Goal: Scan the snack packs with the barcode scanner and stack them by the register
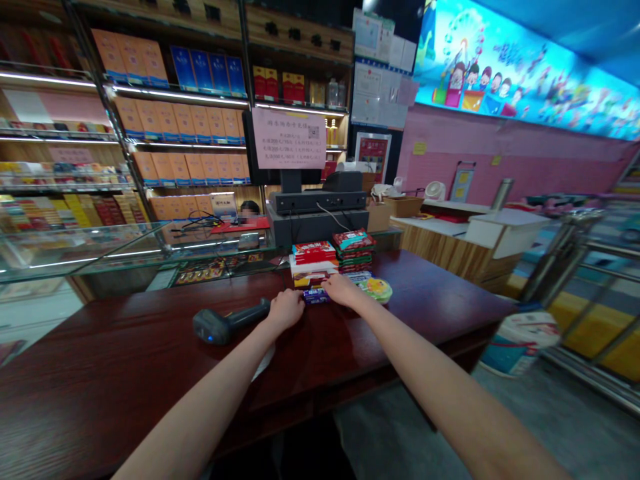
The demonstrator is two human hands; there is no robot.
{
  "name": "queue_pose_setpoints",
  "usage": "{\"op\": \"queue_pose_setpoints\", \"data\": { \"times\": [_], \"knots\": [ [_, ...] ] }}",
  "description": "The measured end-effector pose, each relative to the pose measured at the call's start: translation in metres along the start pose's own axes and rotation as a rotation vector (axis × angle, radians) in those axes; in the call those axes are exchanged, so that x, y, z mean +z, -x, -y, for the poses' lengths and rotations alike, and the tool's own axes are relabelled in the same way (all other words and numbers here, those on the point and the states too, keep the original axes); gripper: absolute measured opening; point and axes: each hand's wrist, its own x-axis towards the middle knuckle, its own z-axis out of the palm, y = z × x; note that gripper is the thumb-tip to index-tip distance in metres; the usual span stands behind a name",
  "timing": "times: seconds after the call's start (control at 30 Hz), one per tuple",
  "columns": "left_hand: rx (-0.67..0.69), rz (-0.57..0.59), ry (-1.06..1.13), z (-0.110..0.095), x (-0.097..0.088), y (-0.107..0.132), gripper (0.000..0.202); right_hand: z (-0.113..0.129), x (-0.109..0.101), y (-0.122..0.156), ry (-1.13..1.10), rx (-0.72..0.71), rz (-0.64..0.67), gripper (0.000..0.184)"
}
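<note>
Both my arms reach forward over a dark red wooden counter (125,380). My left hand (286,309) is curled shut round the handle end of a grey barcode scanner (225,323) that lies on the counter. My right hand (341,288) rests with bent fingers on a small blue and purple packet (316,296). Just behind it lie a stack of red and white boxes (313,260), a pile of red and green snack packets (355,250) and a round yellow-lidded cup (377,289).
A cash register with its screen (317,200) stands behind the goods. A glass display case (90,257) and shelves of boxed goods (175,127) fill the left. A white bag (523,340) and metal railings (560,260) stand to the right, by a wooden service desk (450,250).
</note>
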Motion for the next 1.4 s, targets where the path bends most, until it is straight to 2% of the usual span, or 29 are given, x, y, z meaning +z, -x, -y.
{"op": "queue_pose_setpoints", "data": {
  "times": [0.47,0.93,1.13,1.4],
  "knots": [
    [-0.017,0.000,-0.010,-0.002,-0.003,0.002,0.041,-0.001,0.000,0.000,-0.008,-0.004,-0.001,0.045],
    [0.010,-0.035,0.018,0.002,-0.017,0.008,0.044,0.000,0.005,0.004,-0.031,-0.065,-0.083,0.037],
    [0.041,-0.075,0.067,0.015,-0.029,0.007,0.043,0.009,0.005,0.007,-0.057,-0.112,-0.140,0.037],
    [0.049,-0.142,0.124,0.045,-0.049,0.007,0.045,0.025,0.008,0.006,-0.096,-0.207,-0.192,0.038]
  ]
}}
